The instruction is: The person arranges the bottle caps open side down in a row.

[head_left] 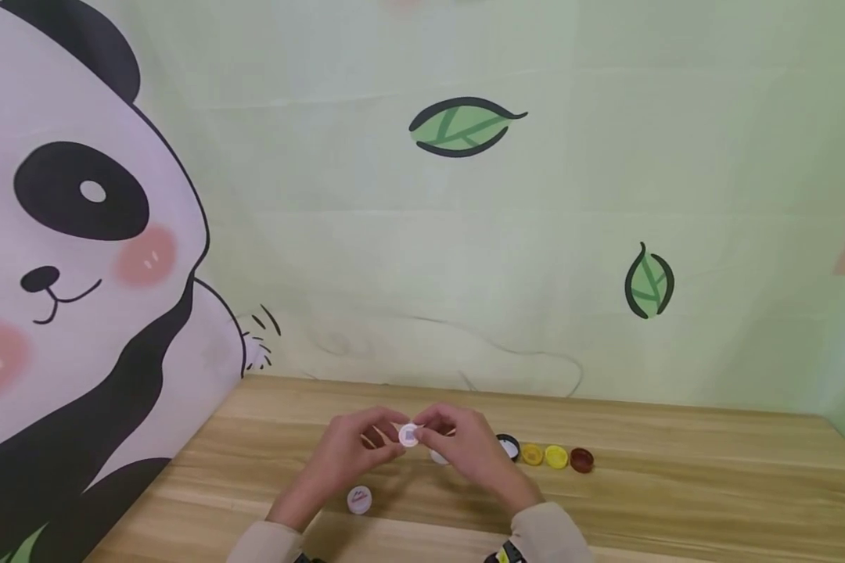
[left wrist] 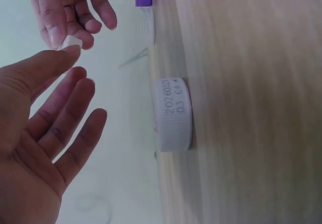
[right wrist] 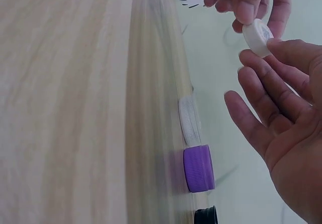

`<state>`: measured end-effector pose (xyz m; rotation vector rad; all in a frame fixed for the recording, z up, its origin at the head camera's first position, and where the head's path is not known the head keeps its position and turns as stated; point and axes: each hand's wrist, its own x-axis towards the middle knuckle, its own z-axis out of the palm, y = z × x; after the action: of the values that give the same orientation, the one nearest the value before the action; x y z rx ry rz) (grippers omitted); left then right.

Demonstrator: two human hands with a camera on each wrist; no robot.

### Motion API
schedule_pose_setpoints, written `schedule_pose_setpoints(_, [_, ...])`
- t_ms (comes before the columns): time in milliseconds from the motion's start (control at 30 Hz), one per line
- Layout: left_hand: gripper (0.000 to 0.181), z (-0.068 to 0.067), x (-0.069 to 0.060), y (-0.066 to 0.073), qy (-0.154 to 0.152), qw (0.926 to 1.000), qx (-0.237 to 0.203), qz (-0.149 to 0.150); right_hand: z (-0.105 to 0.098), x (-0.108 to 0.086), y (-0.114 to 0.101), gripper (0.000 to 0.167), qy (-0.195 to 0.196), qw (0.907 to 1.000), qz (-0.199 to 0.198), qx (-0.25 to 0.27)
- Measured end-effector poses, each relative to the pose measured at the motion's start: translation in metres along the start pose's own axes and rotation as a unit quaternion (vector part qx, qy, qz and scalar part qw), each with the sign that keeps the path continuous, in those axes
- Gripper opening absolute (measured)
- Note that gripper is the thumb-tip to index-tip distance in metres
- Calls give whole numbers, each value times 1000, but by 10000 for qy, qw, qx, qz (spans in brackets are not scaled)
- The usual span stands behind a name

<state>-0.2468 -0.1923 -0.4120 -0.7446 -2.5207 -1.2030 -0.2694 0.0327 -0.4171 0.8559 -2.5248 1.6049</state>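
Observation:
Both hands meet above the table, and a small white bottle cap (head_left: 408,435) is between them. My left hand (head_left: 343,447) pinches the cap's left edge between thumb and fingertips. From the other side, my right hand (head_left: 470,444) grips its edge the same way; the right wrist view shows this cap (right wrist: 257,39) tilted, with a printed mark on its flat face. Lower left on the table lies another white cap (head_left: 359,500) with a reddish print. Its ribbed side, stamped with digits, faces the left wrist view.
Right of the hands, a row holds a black cap (head_left: 508,447), an orange cap (head_left: 532,453), a yellow cap (head_left: 555,457) and a dark red cap (head_left: 581,460). A purple cap (right wrist: 198,168) and a white ribbed cap (right wrist: 189,120) stand beside the black one. Behind rises a panda-printed backdrop (head_left: 324,234).

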Motion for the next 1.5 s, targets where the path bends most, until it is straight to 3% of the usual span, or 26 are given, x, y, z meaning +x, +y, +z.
schedule_pose_setpoints(333, [18, -2, -3, -2, -182, 9997, 178, -4, -5, -2, -1, 17, -697, 9974, -162, 50])
schedule_pose_setpoints(567, [16, -3, -10, -1, -426, 9986, 149, -285, -1, -6, -3, 18, -874, 9960, -5, 172])
schedule_pose_setpoints(800, [14, -8, -13, -3, -752, 9965, 42, -353, 3, -9, -6, 14, -1052, 9943, 79, 133])
schedule_pose_setpoints(1100, [16, -19, -12, -4, -1386, 9892, -17, -470, 8, -10, -7, 15, -1298, 9915, 71, 91])
schedule_pose_setpoints(1500, [17, -20, -17, -13, -1844, 9799, -277, -712, 21, -12, -5, 21, -1686, 9853, 145, 253])
